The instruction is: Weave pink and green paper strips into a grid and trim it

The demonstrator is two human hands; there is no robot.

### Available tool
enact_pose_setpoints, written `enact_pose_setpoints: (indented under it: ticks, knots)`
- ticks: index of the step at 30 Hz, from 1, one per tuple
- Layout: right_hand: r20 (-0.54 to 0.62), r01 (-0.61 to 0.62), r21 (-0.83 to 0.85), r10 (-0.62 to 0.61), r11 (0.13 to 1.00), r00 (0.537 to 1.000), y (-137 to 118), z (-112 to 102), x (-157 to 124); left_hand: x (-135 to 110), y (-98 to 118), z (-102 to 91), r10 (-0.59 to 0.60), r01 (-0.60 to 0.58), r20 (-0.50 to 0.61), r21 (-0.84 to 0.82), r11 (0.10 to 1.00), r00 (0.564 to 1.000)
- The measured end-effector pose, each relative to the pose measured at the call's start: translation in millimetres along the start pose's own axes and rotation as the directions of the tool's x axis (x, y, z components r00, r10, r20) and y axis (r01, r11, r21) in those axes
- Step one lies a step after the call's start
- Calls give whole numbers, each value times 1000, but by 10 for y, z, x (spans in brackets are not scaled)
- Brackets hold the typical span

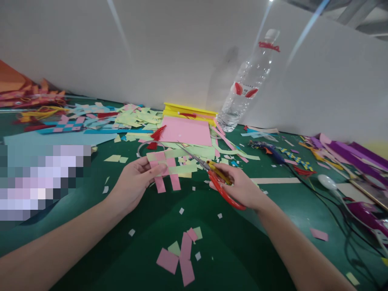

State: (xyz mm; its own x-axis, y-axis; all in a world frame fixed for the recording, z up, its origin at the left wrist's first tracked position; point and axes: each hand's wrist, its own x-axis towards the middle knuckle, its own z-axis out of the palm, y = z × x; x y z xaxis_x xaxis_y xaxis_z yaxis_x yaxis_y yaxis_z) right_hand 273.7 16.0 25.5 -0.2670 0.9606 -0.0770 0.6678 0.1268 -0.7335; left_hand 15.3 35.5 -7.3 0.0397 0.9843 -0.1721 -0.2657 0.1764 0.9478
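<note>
My left hand (135, 182) pinches a small woven mat of pink and pale green paper strips (169, 167), held just above the green table (230, 250). My right hand (241, 186) grips red-handled scissors (216, 178). Their blades point left and up toward the right side of the woven piece, slightly parted near the green strips. A pink sheet (186, 131) lies flat behind the mat, with a yellow stack (189, 111) beyond it.
A clear plastic bottle (248, 87) stands at the white wall. Cut pink and green offcuts (182, 256) lie near the front edge. Piles of coloured strips (91, 117) cover the left; purple paper (357, 155), cables and a white device (327, 182) sit right.
</note>
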Motion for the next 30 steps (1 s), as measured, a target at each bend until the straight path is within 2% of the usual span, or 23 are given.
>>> enact_pose_setpoints:
  ticks: [4, 10, 14, 18, 24, 30]
  knots:
    - [16, 3, -17, -3, 1000, 1000, -19, -16, -7, -14, 27, 26, -11, 11, -22, 4, 1000, 1000]
    - [47, 1, 70, -4, 998, 999, -54, -30, -14, -22, 44, 51, -11, 11, -40, 2, 1000, 999]
    - [6, 3, 75, -4, 997, 1000, -29, -23, -8, -2, 44, 32, -10, 10, -72, -8, 1000, 997]
    - [3, -53, 70, 53, 996, 999, 13, -39, -1, 33, 65, 15, 15, -19, -129, -29, 999, 992]
    - [10, -73, -127, 75, 989, 997, -20, -89, -20, 76, 125, 15, 53, -92, -231, -164, 982, 972]
    - [13, 2, -173, 0, 985, 1000, -19, -72, -24, 63, 126, 30, 46, -94, -256, -182, 979, 966]
